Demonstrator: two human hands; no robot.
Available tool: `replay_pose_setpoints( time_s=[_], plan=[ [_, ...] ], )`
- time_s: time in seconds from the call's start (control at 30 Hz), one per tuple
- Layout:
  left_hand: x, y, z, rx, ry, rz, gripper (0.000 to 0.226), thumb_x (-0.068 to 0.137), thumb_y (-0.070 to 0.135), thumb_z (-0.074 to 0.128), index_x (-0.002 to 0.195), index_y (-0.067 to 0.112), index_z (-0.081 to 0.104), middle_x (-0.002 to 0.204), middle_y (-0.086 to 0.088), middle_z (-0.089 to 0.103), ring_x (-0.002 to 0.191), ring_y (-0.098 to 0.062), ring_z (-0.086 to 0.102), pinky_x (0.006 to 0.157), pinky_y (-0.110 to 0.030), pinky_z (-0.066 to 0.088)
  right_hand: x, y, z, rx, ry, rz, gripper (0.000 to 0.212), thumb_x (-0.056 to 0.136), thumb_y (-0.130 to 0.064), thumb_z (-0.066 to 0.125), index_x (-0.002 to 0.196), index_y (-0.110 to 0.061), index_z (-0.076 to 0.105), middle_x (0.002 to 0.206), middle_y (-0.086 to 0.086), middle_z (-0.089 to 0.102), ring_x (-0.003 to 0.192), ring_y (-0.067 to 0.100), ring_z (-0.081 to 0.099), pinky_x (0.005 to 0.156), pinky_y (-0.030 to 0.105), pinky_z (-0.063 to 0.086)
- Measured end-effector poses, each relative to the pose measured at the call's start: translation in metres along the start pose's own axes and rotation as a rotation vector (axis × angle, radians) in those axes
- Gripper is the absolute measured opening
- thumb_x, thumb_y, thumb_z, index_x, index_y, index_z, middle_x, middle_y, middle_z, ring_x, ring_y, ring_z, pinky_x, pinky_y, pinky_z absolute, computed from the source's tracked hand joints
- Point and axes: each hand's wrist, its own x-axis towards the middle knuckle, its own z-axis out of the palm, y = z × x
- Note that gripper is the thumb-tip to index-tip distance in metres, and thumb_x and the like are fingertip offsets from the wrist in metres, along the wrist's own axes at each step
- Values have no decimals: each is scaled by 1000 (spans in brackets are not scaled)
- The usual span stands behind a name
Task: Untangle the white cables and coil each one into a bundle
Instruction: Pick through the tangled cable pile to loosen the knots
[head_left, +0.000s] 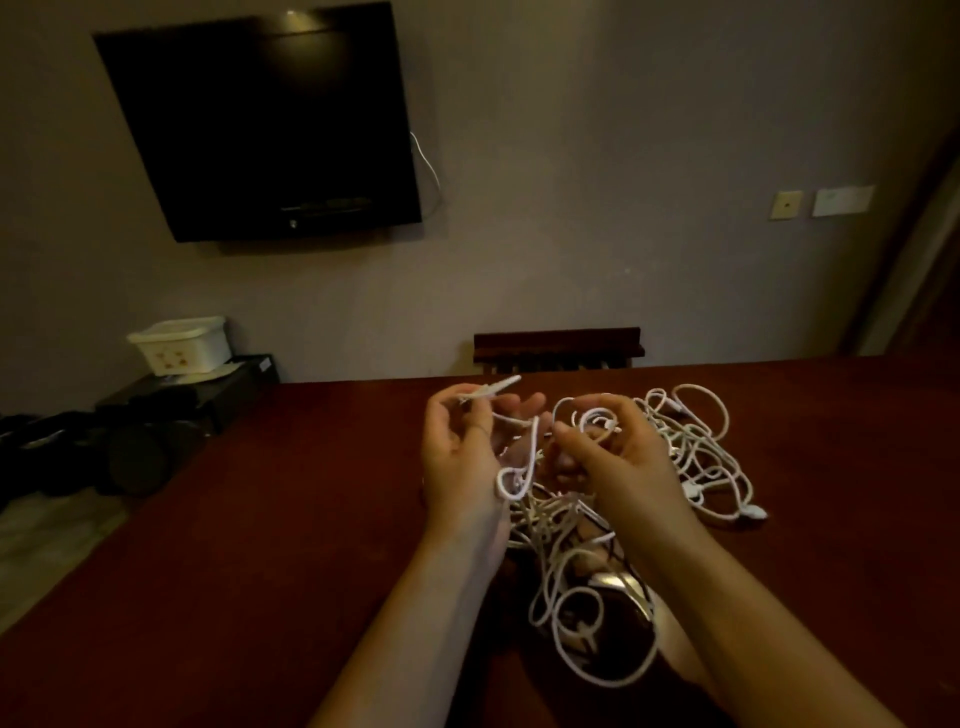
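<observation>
**Both hands in the white cable tangle above the dark red desk**

Nearest the camera, loose loops of the white cables (597, 613) hang between the two forearms, in front of the near part of the desk (260, 519). The strands rise from there to the hands, which are held up side by side over the desk.

The left hand (462, 457) has its fingers curled: thumb and forefinger pinch a cable end whose white plug (493, 388) sticks out to the right above the hand, and a loop of cable hangs against the heel of the palm. The right hand (618, 452) is just beside it, its fingers bent round a small coil of cable, holding it at the fingertips.

Beyond and to the right of the right hand, the rest of the tangle (696, 447) lies in a loose heap on the desk, with a plug end at its near right edge.

Farther off, a dark wooden chair back (558, 345) shows behind the far edge of the desk. At far left a white plastic box (179, 345) sits on a low black stand. A dark television (260, 124) hangs on the wall, and wall plates (821, 202) sit at far right.
</observation>
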Motion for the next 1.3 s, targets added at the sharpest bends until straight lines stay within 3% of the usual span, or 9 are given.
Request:
replay_pose_setpoints(
  time_s=[0.2, 0.37, 0.53, 0.63, 0.8, 0.9, 1.0, 1.13, 1.3],
  plan=[
    [0, -1, 2, 22, 2, -84, 12, 109, 9, 52, 116, 8, 61, 111, -20, 76, 95, -29, 78, 72, -35, 65, 6, 22, -6, -885, 195, -597, 61, 78, -26, 89, 132, -32, 62, 145, -1, 44, 132, 18, 45, 97, 34, 50],
    [2, -2, -1, 76, 29, -61, 10, 107, 12, 58, 109, 16, 66, 105, -14, 78, 86, -25, 77, 61, -31, 60, 8, 22, -7, -809, 46, -791, 47, 90, -22, 71, 136, -22, 65, 123, -5, 64, 109, 10, 63, 86, 35, 60],
    [0, -11, -5, 324, 43, 152, 9, 106, 19, 60, 108, 25, 67, 107, 0, 78, 96, -20, 78, 81, -43, 65, -1, 12, 0, -269, 42, -435, 22, 104, -25, 56, 125, -26, 66, 103, -7, 72, 97, 12, 71, 78, 28, 59],
    [-8, -11, -3, 539, -18, 401, 11, 105, 18, 61, 107, 28, 65, 101, 11, 73, 96, -5, 72, 77, -27, 62, -4, 4, 7, -38, -75, -217, 27, 91, -41, 64, 113, -26, 71, 95, 3, 75, 83, 27, 73, 65, 29, 60],
    [-16, -11, -8, 781, -226, 474, 33, 101, 0, 53, 117, 26, 67, 108, 14, 71, 103, -3, 69, 82, -20, 58, 4, 1, -5, 2, 40, -156, 21, 95, -20, 71, 115, -23, 76, 103, -4, 79, 97, 14, 77, 82, 35, 63],
    [-22, -10, -6, 848, -308, 469, 16, 103, 22, 57, 118, 27, 61, 112, 13, 67, 105, 2, 65, 80, -19, 57, 6, 4, -12, -152, 83, -223, 24, 98, -18, 67, 120, -26, 71, 105, -9, 78, 98, 8, 76, 80, 29, 64],
    [-22, -10, -5, 1068, -315, 402, 31, 110, 30, 50, 140, 36, 48, 117, 21, 56, 103, 21, 52, 75, -9, 51, 4, 3, -11, -120, 44, -244, 25, 94, -22, 69, 119, -21, 69, 104, -5, 78, 97, 8, 76, 79, 25, 63],
    [-18, -11, -6, 933, -435, 341, 32, 112, 37, 38, 138, 39, 58, 125, 17, 66, 119, 2, 61, 99, -32, 56, 7, -5, -12, 99, 20, -143, 31, 83, -29, 74, 110, -14, 77, 102, 6, 79, 92, 20, 78, 75, 27, 61],
    [-17, -18, -10, 1067, -582, 282, 35, 100, 38, 48, 135, 42, 45, 121, 8, 61, 112, -12, 62, 92, -43, 58, 7, -6, -12, 197, 19, -75, 27, 80, -26, 76, 103, -12, 80, 94, 3, 80, 85, 16, 77, 71, 25, 61]
  ],
)
